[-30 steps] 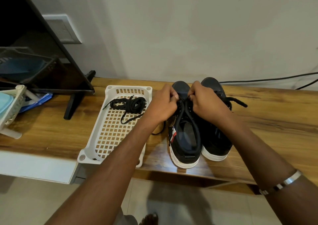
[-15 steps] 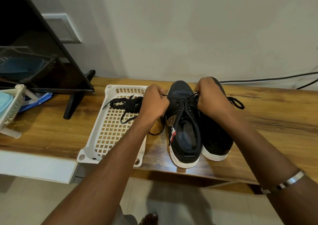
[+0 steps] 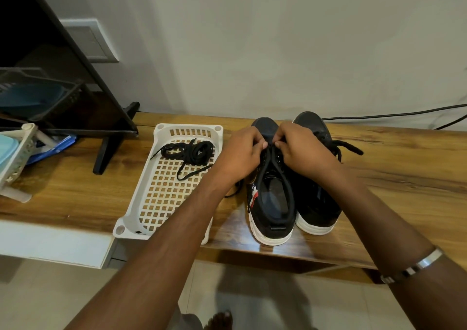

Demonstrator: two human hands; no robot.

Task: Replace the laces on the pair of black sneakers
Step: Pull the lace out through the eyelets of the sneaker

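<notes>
Television stand (image 3: 104,152), black cable (image 3: 394,114), wooden table (image 3: 404,178).

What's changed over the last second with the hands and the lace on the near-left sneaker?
Both hands spread apart, drawing the lace sideways, then came back together: the left hand and right hand now pinch the lace over the left sneaker. The right sneaker, basket and spare laces stayed put.

Black sneakers (image 3: 275,203) with white soles sit under the hands; left of the left hand (image 3: 240,152), black laces (image 3: 189,151) in a white lattice basket (image 3: 141,218).
</notes>
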